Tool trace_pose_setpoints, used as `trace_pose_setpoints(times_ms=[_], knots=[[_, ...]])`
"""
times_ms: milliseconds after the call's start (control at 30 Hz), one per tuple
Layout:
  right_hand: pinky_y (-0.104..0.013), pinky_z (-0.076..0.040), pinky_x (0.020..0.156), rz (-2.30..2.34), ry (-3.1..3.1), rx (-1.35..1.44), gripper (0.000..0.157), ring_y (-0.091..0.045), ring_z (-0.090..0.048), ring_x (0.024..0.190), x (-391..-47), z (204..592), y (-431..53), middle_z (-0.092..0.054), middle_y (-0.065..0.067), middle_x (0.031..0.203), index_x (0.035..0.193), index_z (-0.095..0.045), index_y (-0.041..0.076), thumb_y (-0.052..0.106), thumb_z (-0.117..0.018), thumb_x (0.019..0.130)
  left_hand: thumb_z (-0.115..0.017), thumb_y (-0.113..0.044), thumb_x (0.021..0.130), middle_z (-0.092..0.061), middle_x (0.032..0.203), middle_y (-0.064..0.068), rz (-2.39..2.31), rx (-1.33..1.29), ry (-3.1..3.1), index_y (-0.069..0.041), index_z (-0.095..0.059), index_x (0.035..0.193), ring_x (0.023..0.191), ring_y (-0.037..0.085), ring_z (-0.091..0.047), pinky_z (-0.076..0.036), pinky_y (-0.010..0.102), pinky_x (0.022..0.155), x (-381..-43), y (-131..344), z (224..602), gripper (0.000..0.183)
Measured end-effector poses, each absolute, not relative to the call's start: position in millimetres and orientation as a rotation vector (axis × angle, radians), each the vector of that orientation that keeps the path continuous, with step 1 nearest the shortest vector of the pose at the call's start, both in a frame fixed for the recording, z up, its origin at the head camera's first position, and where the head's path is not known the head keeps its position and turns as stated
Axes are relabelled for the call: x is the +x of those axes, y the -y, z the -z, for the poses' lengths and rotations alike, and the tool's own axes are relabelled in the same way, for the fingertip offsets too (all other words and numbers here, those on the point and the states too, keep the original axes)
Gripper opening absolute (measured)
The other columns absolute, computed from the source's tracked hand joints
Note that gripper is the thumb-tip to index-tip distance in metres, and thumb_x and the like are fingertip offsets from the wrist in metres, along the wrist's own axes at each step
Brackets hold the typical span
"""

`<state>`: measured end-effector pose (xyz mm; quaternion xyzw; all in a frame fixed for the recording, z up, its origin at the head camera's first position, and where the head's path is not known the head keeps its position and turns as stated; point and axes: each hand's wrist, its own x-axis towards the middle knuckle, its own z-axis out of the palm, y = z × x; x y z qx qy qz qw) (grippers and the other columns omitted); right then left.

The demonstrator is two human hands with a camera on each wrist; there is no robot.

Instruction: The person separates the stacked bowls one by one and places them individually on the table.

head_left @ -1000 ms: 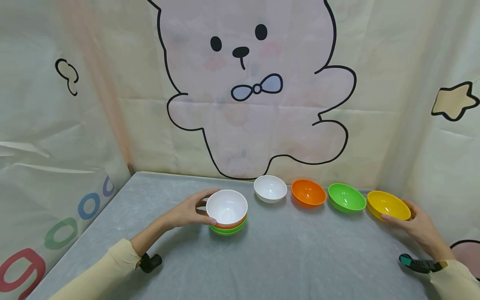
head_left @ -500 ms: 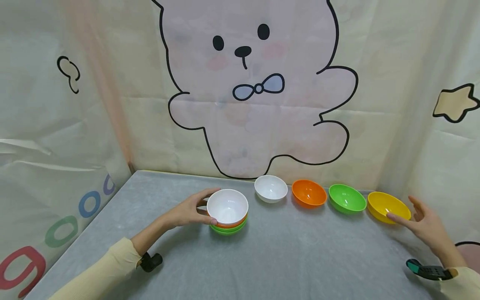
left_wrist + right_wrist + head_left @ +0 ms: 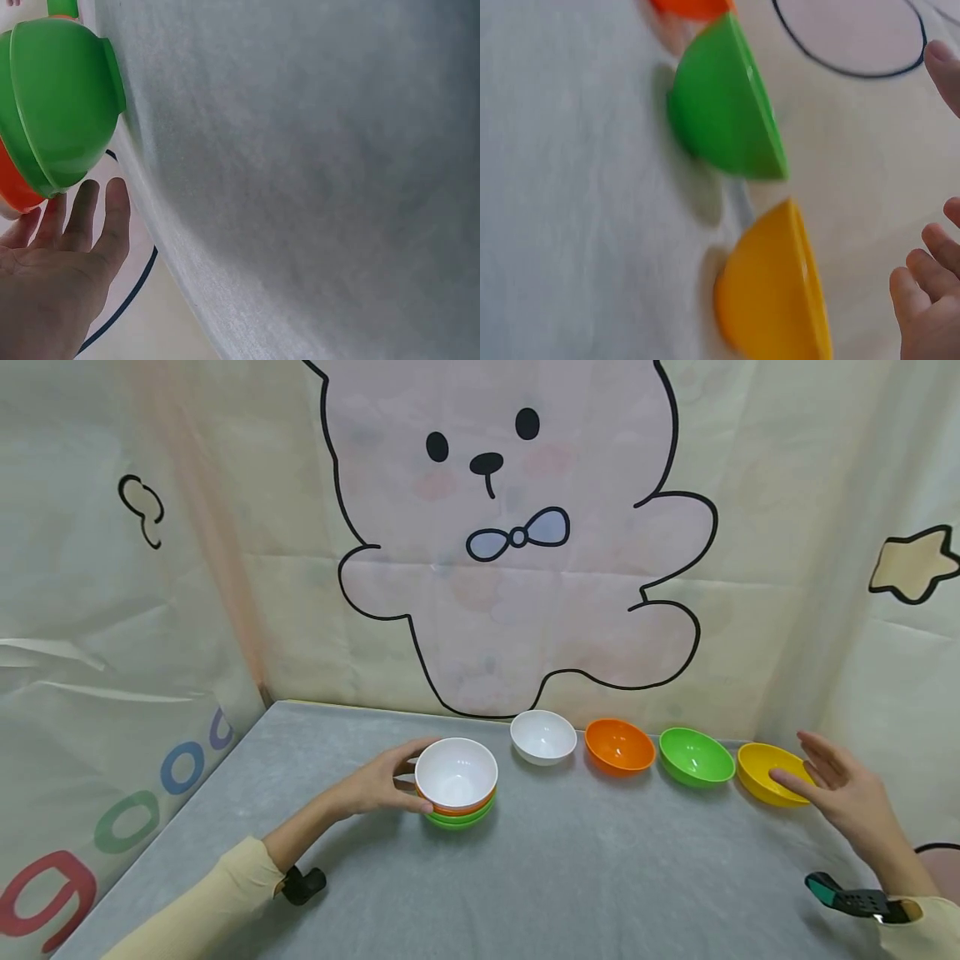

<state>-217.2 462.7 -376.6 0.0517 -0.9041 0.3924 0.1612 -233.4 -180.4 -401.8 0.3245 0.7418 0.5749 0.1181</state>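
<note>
My left hand (image 3: 380, 783) holds the near side of a stack of nested bowls, its thumb in front and its fingers behind. A white bowl (image 3: 456, 774) tops the stack, with orange and a green bowl (image 3: 69, 97) beneath. Left fingertips touch the stack's side in the left wrist view. My right hand (image 3: 847, 797) hovers at the right end of a row of bowls, fingers spread and nothing held. A yellow bowl (image 3: 767, 781) is nearest to it, partly covered by the hand in the head view, while the right wrist view shows a gap between them.
Left of the yellow bowl stand a green bowl (image 3: 696, 758), an orange bowl (image 3: 619, 747) and a white bowl (image 3: 543, 737), in a row along the back edge of the grey table (image 3: 585, 877). A printed cloth backdrop (image 3: 480, 635) rises behind and on both sides.
My right hand has let go of the yellow bowl, drawn back to the right, then risen slightly above it with fingers spread. The left hand and the stack stay where they were.
</note>
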Motion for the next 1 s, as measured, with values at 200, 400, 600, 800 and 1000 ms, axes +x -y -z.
trace_pose_setpoints(times_ms=[200,400,600,800,1000], knots=[[-0.004,-0.038,0.091,-1.201,2.499,0.325,0.075,0.000,-0.039,0.136,-220,367,-444,-0.039,-0.003,0.157,0.159,-0.032,0.006,0.007,-0.072,0.096,-0.087,-0.008,0.081,-0.048,0.146,0.010,-1.674,0.952,-2.179,-0.009,-0.041,0.153,0.130,0.034,-0.051,-0.050,0.050,0.098,-233,181,404,0.085],[-0.010,-0.042,0.094,-1.431,2.376,0.550,0.069,0.002,-0.048,0.128,-226,364,-416,-0.051,0.009,0.142,0.150,-0.039,-0.006,-0.014,-0.070,0.089,-0.086,-0.010,0.083,-0.047,0.148,0.009,-1.649,0.914,-2.207,-0.010,-0.040,0.154,0.131,0.034,-0.049,-0.050,0.046,0.100,-231,182,405,0.085],[-0.015,-0.043,0.097,-1.545,2.359,0.713,0.069,0.000,-0.049,0.129,-228,361,-383,-0.051,0.003,0.145,0.148,-0.039,-0.009,-0.019,-0.069,0.087,-0.085,-0.014,0.085,-0.046,0.149,0.010,-1.634,0.892,-2.218,-0.009,-0.040,0.155,0.132,0.034,-0.049,-0.048,0.046,0.101,-229,183,404,0.083],[-0.020,-0.044,0.099,-1.487,2.403,0.836,0.071,-0.008,-0.048,0.133,-238,365,-349,-0.051,-0.003,0.145,0.147,-0.042,-0.007,-0.016,-0.074,0.084,-0.084,-0.017,0.086,-0.046,0.149,0.008,-1.621,0.854,-2.243,-0.012,-0.041,0.155,0.133,0.035,-0.048,-0.048,0.045,0.102,-228,183,406,0.081],[-0.023,-0.043,0.101,-1.514,2.432,0.917,0.070,-0.014,-0.049,0.133,-243,373,-317,-0.046,-0.026,0.146,0.146,-0.044,-0.005,-0.009,-0.078,0.085,-0.084,-0.018,0.086,-0.046,0.149,0.008,-1.615,0.826,-2.258,-0.012,-0.040,0.155,0.131,0.036,-0.050,-0.050,0.045,0.100,-227,183,407,0.082]])
